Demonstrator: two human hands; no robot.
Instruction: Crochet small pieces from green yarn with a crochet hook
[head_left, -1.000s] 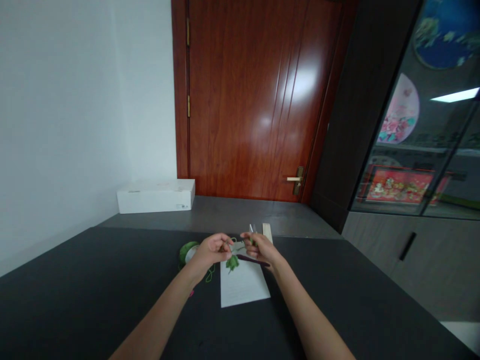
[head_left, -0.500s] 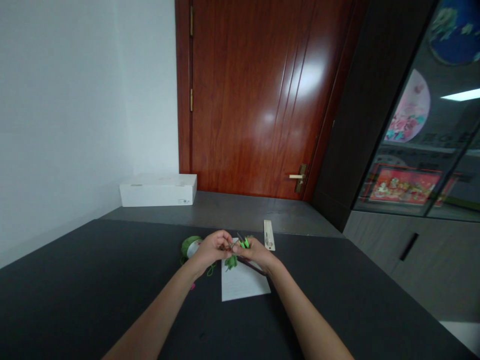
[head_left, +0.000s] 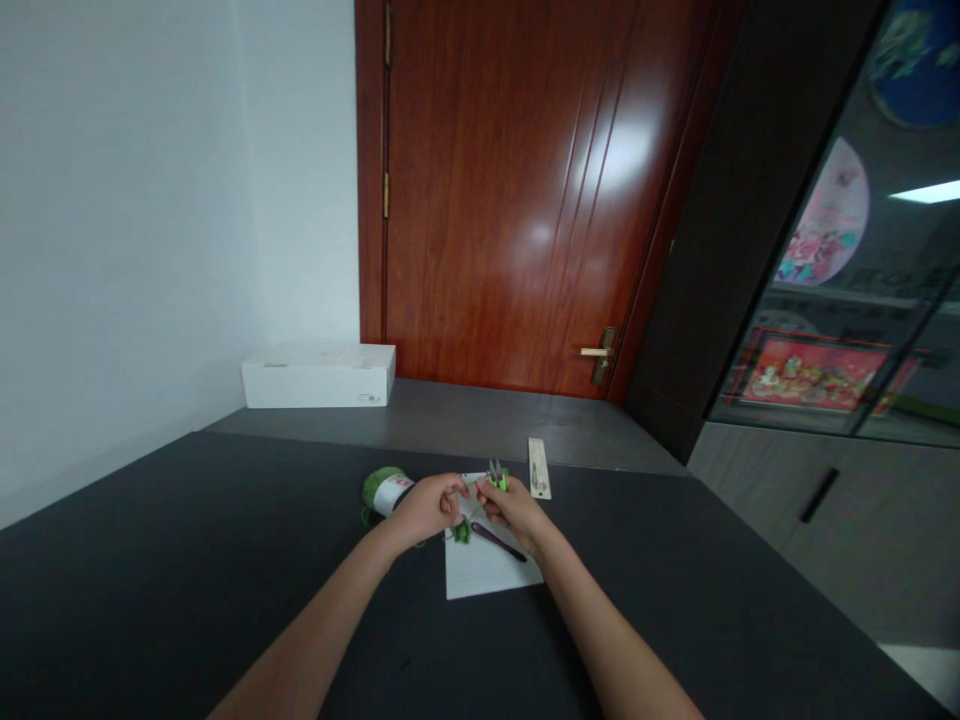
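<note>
My left hand (head_left: 426,508) is closed, pinching green yarn above a white sheet of paper (head_left: 484,567). Close to its right, my right hand (head_left: 511,510) is closed on a small pair of green-handled scissors (head_left: 495,475), blades pointing up. A small green crocheted piece (head_left: 460,530) hangs between the two hands. A dark crochet hook (head_left: 497,541) lies on the paper under my right hand. A ball of green yarn (head_left: 380,491) with a white label sits just left of my left hand.
A pale ruler (head_left: 538,468) lies near the far edge of the dark table (head_left: 187,580). A white box (head_left: 318,374) rests on the grey floor by the wall. A red wooden door (head_left: 517,190) and a glass-fronted cabinet (head_left: 832,260) stand beyond.
My hands came closer together over the paper. The scissors in my right hand now point up. The view shifted slightly.
</note>
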